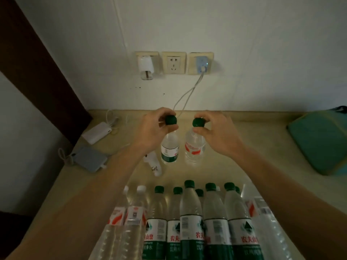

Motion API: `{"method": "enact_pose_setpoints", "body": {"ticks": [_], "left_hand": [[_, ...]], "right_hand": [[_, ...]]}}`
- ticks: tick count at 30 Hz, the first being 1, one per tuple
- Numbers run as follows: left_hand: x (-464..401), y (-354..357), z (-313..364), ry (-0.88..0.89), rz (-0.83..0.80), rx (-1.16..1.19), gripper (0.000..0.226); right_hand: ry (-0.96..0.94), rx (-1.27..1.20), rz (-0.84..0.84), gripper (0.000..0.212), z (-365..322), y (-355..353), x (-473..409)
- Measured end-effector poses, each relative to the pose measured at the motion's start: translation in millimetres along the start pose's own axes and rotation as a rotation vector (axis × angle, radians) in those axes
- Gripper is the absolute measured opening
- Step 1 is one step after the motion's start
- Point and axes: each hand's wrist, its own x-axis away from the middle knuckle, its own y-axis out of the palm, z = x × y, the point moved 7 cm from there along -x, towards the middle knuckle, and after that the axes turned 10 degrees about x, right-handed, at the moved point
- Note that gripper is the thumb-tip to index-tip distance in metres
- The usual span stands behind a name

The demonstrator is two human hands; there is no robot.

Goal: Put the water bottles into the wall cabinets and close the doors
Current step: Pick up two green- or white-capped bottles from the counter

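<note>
Two clear water bottles with green caps hang side by side above the beige counter (244, 147). My left hand (150, 128) pinches the cap of the left bottle (170, 147), which has a green and white label. My right hand (219, 134) pinches the cap of the right bottle (194, 147), which has a red and white label. Several more water bottles (191, 212) stand in rows at the counter's near edge, most with green caps, two at the left with white caps. No wall cabinet is in view.
A small white tube (155, 164) lies below my left wrist. A white power bank (96, 135) and a grey device (90, 160) with cables sit at the left. Wall sockets (173, 62) with a cable are straight ahead. A teal bag (321, 143) sits at the right.
</note>
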Motion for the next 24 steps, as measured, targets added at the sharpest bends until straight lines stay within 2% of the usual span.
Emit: {"method": "enact_pose_setpoints", "body": {"ticks": [4, 14, 16, 19, 22, 24], "left_hand": [[-1.8, 30.0, -23.9, -0.018, -0.035, -0.012, 0.034], [-2.0, 43.4, -41.5, -0.023, -0.079, -0.020, 0.036], [-2.4, 42.7, -40.7, -0.017, -0.087, -0.034, 0.035], [-5.6, 44.6, -39.9, -0.026, -0.103, -0.028, 0.038], [-2.2, 48.3, -47.8, -0.074, -0.110, 0.008, 0.052], [3.4, 50.8, -59.6, -0.124, -0.113, 0.030, 0.064]], "right_hand": [[0.078, 0.072, -0.023, 0.026, 32.2, 24.7, 11.7], [0.180, -0.089, -0.007, 0.032, 53.7, 38.3, 18.0], [0.220, -0.136, -0.002, 0.040, 57.9, 42.6, 20.6], [0.297, -0.204, -0.049, 0.066, 69.4, 55.6, 23.7], [0.378, -0.297, -0.140, 0.091, 82.4, 79.0, 34.5], [0.422, -0.352, -0.192, 0.095, 92.4, 96.6, 43.6]]}}
